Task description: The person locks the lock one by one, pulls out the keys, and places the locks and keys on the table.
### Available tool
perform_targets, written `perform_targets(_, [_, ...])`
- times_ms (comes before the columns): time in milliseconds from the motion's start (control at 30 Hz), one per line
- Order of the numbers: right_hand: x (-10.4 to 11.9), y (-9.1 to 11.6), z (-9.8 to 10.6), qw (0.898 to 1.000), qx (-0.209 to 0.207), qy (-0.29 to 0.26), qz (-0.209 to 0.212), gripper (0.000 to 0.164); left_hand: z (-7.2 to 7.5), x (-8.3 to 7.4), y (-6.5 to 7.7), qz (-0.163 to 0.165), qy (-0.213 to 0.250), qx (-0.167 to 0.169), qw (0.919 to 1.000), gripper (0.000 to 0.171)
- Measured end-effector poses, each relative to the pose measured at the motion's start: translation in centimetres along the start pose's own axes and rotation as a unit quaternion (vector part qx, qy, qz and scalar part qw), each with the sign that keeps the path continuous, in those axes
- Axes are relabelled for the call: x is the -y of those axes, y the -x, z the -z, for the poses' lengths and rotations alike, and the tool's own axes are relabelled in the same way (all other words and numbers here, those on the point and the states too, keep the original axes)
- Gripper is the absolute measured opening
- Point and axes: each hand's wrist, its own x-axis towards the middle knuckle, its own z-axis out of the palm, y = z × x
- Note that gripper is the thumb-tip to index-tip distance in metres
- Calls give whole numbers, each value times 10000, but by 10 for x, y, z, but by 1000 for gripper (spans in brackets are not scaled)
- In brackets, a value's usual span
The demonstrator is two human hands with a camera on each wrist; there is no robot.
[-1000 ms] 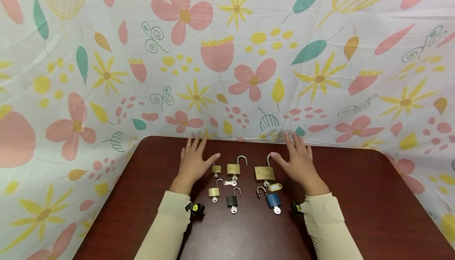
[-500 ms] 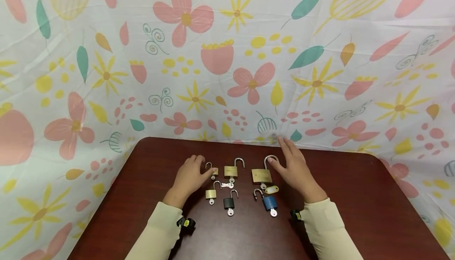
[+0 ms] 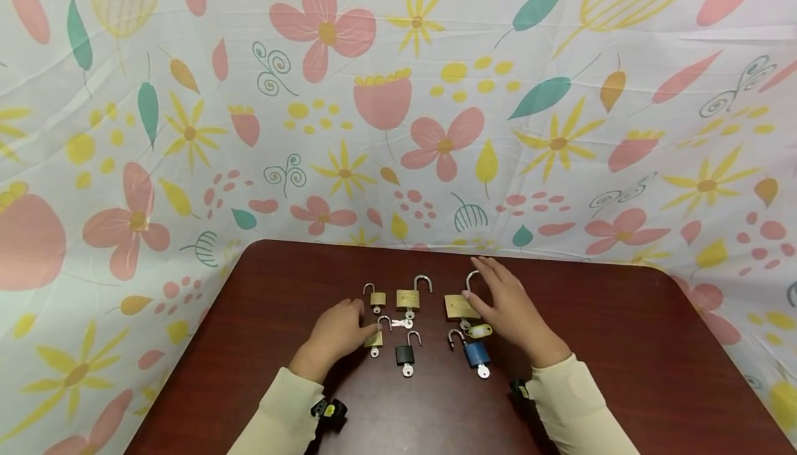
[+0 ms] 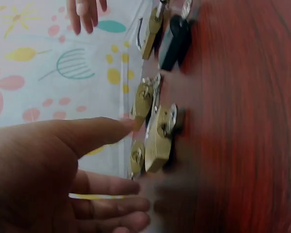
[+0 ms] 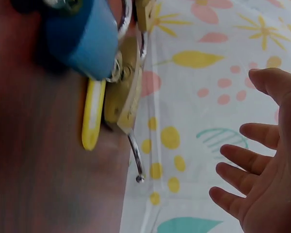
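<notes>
Several padlocks lie on the table with raised shackles and keys in them. My left hand point(image 3: 338, 336) is beside the lower-left small brass padlock point(image 3: 373, 341), its thumb partly covering it in the head view. In the left wrist view, thumb and fingers point(image 4: 109, 208) are spread, holding nothing. My right hand point(image 3: 515, 311) hovers by the large brass padlock point(image 3: 459, 307), hiding part of its shackle; the right wrist view shows the fingers loose and apart from it. A blue padlock point(image 3: 477, 353) with a yellow key tag point(image 3: 480, 331) lies nearer me.
Another small brass padlock point(image 3: 378, 299), a medium brass padlock point(image 3: 407, 299) and a black padlock point(image 3: 405, 355) lie between the hands. Loose keys point(image 3: 400, 323) sit among them. A floral cloth point(image 3: 398, 130) hangs behind the dark red table point(image 3: 623, 344).
My left hand has drawn back from the far edge, past the upper small brass padlock to the lower one. My right hand has come slightly nearer and left. The padlocks have not moved.
</notes>
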Motion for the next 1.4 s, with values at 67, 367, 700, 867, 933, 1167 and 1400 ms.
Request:
perform_targets(67, [3, 1, -2, 10000, 77, -31, 8, 70, 1, -3, 3, 58, -40, 46, 10000, 40])
perform_targets(367, [11, 3, -7, 9998, 82, -162, 54, 67, -2, -11, 7, 434, -21, -56, 9990, 42])
perform_targets(700, [22, 2, -12, 9994, 130, -293, 96, 65, -6, -17, 7, 568, 43, 32, 9984, 40])
perform_targets(867, [26, 0, -13, 9991, 128, -391, 67, 66, -4, -17, 5, 639, 117, 240, 9976, 43])
perform_targets(933, [27, -1, -13, 9990, 138, -415, 57, 66, -4, -16, 4, 657, 207, 308, 9971, 47])
perform_targets(1167, [32, -3, -13, 9989, 89, -463, 78, 62, -4, -13, 3, 548, 679, 311, 9957, 58])
perform_targets(1400, [39, 0, -16, 9980, 348, -517, 95, 55, -7, -8, 1, 615, 1557, 366, 9852, 41])
